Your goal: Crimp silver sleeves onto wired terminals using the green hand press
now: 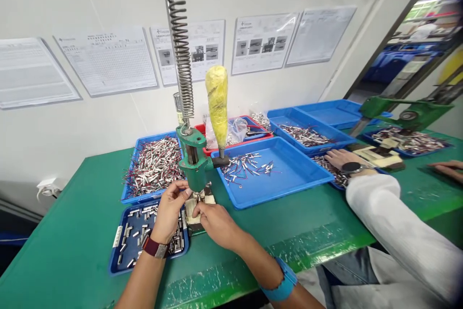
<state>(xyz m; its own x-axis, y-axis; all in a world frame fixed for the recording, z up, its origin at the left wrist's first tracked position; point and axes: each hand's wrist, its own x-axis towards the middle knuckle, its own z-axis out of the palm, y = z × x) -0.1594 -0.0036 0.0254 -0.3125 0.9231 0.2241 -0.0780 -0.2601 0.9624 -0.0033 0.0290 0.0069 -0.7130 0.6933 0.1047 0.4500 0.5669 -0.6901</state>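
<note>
My left hand (170, 210) is closed at the left side of the green hand press (195, 164), with thumb and fingertips pinched beside its ram. From the right, my right hand (217, 222) reaches the press base (193, 212), fingers curled under the ram. What the fingertips hold is too small to make out. The press has a yellow-wrapped handle (217, 106) and a tall spring (181, 34). Under my left wrist lies a dark blue tray (113, 256) of small metal cylinders. Behind it, another blue tray (134, 164) is heaped with wired metal parts.
A blue tray (282, 193) with some wired parts lies right of the press, a red tray (270, 136) behind it. Another person's hand (345, 159) rests in a parts tray at the right, near a second green press (408, 111). Papers hang on the wall.
</note>
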